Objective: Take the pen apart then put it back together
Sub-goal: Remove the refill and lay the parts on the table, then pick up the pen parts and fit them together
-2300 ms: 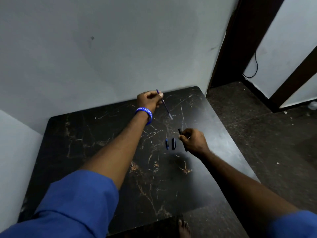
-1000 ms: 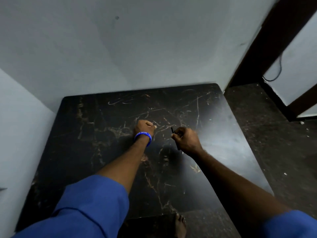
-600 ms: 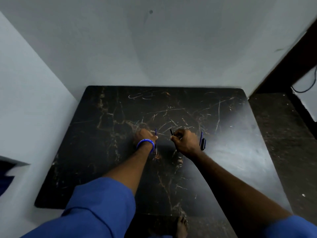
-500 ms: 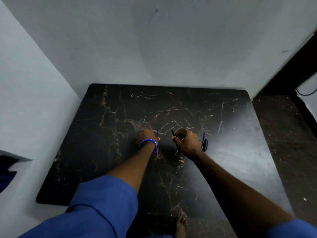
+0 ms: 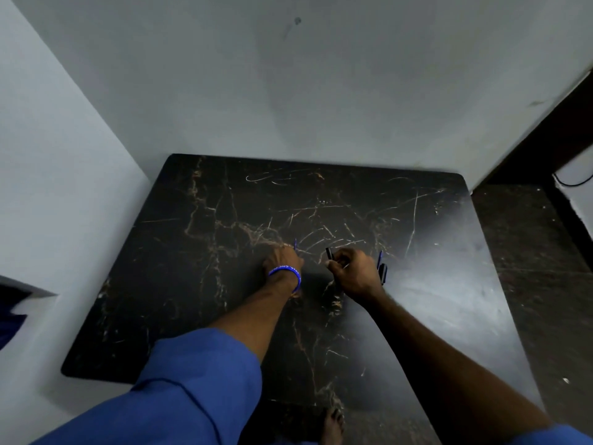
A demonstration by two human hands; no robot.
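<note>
Head view: right hand (image 5: 354, 273) is curled shut around the black pen barrel (image 5: 329, 253), with the barrel's open end poking out past the thumb side toward the left hand. Likely held that way so the bore faces the incoming part.

Left hand (image 5: 282, 260), blue wristband (image 5: 285, 273) on the wrist, is fisted, pinching the thin blue refill (image 5: 295, 244); only its tip shows above the knuckles, the rest is hidden in the fist. Both fists sit low on the table (image 5: 449, 300), probably braced there to steady the alignment. Refill and barrel are near each other but apart, nothing inserted yet.

Just beyond the right hand, on its outer side, two small loose parts lie on the table: a slim blue piece (image 5: 380, 257) and a short black piece (image 5: 382, 272) next to it. Too small to say which is cap and which is end plug. Parked within reach, clear of the working gap between the hands.

Judgement: pen is fully apart and reassembly is starting; next up is feeding the refill into the barrel. Risk is the thin refill missing the bore.
</note>
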